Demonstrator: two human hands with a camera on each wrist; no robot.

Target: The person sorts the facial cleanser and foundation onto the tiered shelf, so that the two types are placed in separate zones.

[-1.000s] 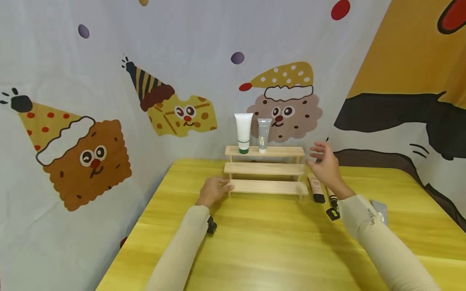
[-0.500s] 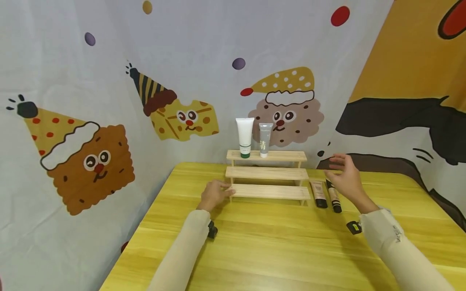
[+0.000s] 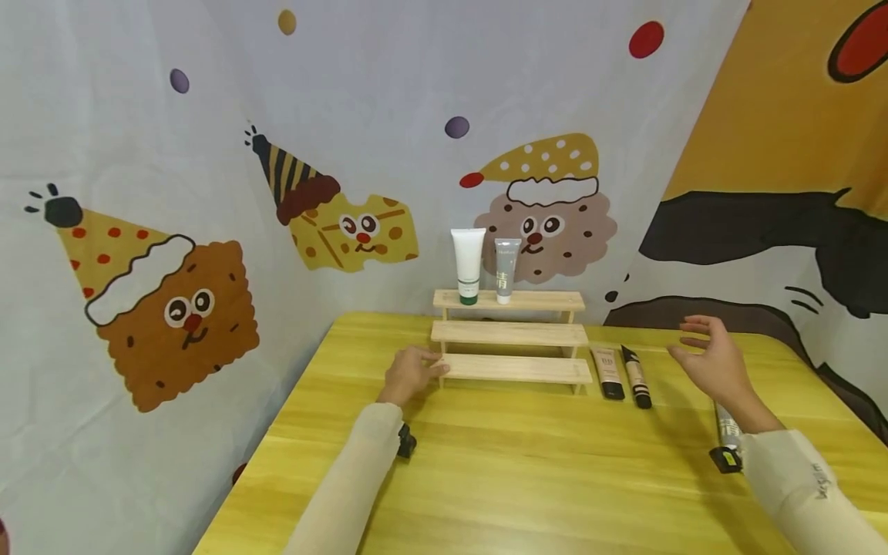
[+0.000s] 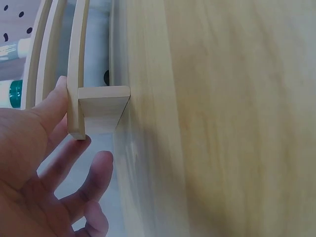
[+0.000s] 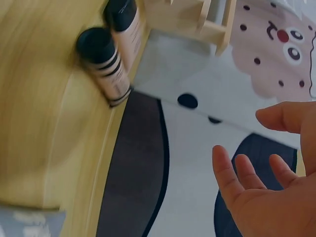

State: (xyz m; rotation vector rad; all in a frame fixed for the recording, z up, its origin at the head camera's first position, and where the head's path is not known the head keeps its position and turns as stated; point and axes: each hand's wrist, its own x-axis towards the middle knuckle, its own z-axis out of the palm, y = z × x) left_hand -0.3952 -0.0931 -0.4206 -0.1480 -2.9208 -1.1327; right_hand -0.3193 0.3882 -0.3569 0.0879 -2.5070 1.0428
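Yellow tabletop [image 3: 624, 493], lower right of frame: we see the half-hidden grey tube [image 3: 728, 426], lengthwise up-frame, below our relaxed-fingered right hand [image 3: 721, 371]; our left hand [image 3: 411, 375] pinches the three-tier wooden rack [image 3: 516, 369].

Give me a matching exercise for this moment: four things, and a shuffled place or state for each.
1. left hand
2. right hand
3. white tube
4. BB tube

A. lying on the table
B. pinching the lowest step of the rack
C. standing cap down on the top step
D. holding nothing

Pairs: 1-B, 2-D, 3-C, 4-A
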